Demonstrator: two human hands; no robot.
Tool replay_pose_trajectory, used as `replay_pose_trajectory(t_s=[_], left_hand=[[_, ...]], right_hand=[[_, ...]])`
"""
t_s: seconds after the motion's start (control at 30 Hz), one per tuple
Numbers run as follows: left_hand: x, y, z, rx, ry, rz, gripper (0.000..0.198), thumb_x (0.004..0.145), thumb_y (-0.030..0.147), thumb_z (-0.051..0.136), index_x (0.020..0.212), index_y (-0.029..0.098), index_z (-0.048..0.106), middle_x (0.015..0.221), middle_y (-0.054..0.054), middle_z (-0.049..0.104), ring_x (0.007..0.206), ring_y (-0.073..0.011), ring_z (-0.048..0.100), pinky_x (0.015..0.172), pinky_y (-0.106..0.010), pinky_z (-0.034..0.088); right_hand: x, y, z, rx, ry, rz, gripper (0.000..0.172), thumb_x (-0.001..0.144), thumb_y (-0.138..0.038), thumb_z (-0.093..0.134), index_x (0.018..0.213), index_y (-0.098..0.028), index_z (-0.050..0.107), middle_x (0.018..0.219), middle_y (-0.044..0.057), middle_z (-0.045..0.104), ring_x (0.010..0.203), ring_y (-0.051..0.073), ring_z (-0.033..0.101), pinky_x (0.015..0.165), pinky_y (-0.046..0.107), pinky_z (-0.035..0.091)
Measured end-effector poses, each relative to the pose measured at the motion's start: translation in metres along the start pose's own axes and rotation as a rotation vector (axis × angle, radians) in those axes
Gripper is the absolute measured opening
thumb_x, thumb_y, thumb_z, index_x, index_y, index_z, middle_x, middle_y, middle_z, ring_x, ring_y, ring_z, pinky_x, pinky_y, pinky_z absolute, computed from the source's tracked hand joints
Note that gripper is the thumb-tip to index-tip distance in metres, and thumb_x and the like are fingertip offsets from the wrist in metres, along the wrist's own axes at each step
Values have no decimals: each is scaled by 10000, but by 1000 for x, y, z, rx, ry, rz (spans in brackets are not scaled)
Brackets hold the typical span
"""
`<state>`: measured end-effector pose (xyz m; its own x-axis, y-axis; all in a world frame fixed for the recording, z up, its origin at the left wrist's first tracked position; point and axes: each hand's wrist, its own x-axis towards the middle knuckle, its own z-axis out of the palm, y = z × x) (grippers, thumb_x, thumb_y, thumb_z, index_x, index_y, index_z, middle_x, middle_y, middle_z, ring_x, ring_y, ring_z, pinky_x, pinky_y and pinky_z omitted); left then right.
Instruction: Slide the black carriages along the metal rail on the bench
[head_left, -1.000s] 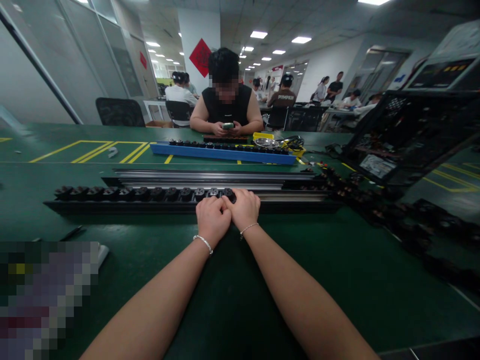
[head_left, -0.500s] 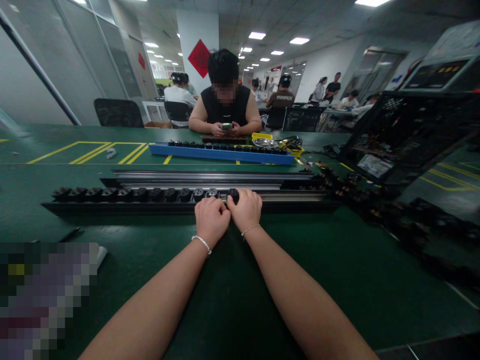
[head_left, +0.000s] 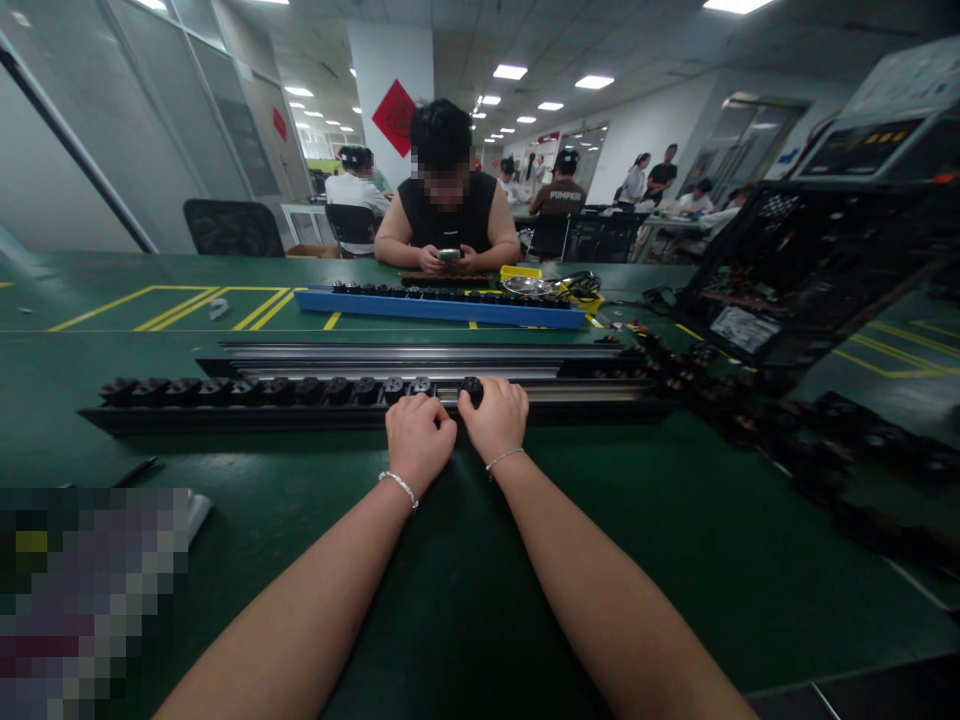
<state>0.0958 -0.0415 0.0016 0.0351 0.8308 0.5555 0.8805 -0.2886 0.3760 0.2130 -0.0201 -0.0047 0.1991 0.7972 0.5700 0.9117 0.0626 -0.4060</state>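
Observation:
A long black rail (head_left: 240, 422) lies crosswise on the green table, with a row of black round knob-like parts (head_left: 336, 389) filling its left stretch. My left hand (head_left: 417, 438) is closed on the rail's near edge, by the right end of that row. Just right of it, my right hand (head_left: 496, 420) pinches a single black round part (head_left: 471, 386) at the rail's channel, its thumb against the near side. A short gap of bare metal channel separates this part from the row. My right fingertips are partly hidden behind the hand.
More metal rails (head_left: 420, 353) lie right behind. Farther back are a blue rail (head_left: 450, 308) with black parts and a person (head_left: 450, 215) holding a phone. Many loose black parts (head_left: 825, 440) and an open computer case (head_left: 780, 270) occupy the right. A pen (head_left: 136, 471) lies left.
The black part in my right hand has shifted slightly right, widening the gap to the row. My left hand keeps its place on the rail. The view has moved a little.

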Motion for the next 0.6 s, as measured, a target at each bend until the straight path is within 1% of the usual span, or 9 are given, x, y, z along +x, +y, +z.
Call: replay_pose_trajectory(t_s=[0.3,0.6], left_hand=[[0,1,-1,-10,-15,-13,166,699,153,485,542,207,473,669,-21,566,769,-203,517,710,-342,347],[0,0,-1,-4,-20,-3,162,690,150,486,541,209,461,667,-19,566,766,-203,518,714,-343,346]], right_hand=[[2,4,-3,-1,1,29,283,786,-364,506,930,-167,649,923,86,637,916,218,529,954,370,291],[2,8,-3,-12,31,30,271,781,-363,501,907,-170,645,892,89,633,903,218,527,941,385,296]])
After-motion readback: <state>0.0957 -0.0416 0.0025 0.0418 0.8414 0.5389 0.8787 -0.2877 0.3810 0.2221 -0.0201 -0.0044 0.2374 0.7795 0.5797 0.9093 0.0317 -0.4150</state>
